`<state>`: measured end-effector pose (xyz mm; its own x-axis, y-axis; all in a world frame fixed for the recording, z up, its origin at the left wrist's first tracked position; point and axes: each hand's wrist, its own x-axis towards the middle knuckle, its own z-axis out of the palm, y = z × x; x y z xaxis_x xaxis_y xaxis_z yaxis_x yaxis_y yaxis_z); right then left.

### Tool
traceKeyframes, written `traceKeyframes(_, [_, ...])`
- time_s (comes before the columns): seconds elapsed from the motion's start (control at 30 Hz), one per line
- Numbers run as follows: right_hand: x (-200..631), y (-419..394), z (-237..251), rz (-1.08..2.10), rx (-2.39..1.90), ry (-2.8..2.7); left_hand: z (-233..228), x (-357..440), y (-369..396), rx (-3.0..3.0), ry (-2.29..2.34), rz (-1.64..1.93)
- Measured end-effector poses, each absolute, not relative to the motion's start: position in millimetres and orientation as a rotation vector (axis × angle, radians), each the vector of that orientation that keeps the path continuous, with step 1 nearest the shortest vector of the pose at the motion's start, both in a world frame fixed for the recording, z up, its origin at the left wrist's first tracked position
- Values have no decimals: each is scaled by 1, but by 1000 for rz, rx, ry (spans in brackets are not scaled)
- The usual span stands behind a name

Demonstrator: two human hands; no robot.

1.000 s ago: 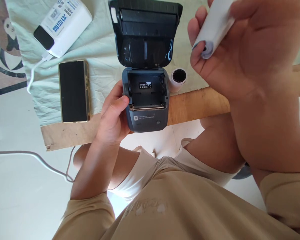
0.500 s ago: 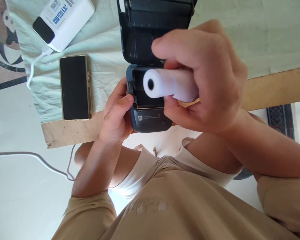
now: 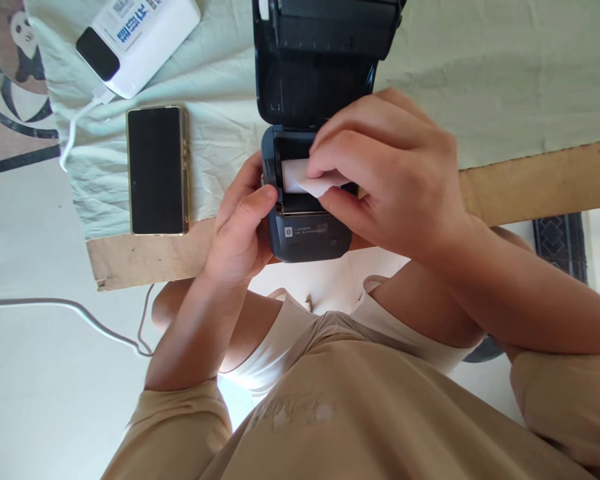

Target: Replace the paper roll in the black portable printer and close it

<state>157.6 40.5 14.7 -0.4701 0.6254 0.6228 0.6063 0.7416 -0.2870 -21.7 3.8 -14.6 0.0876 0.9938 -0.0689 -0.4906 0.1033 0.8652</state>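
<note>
Seen from a single head-worn camera, looking forward and steeply down, close over the printer (image 3: 307,227) at the board's near edge (image 3: 145,260) and lap.

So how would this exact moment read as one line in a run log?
left hand steadies printer | right hand presses paper roll into open bay | lid up | phone on cloth

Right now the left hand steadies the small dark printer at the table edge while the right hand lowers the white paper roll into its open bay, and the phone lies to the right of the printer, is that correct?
Not quite: in the head view the phone lies to the left of the printer, on the pale cloth. The rest holds: the left hand steadies the printer at the table edge, and the right hand lowers the white paper roll into its open bay.
</note>
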Motion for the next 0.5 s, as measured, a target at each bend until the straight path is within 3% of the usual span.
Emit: traceKeyframes(0.5, [153, 8, -1, -28, -674, -2230, -22, -25, 4, 924, 785, 1310])
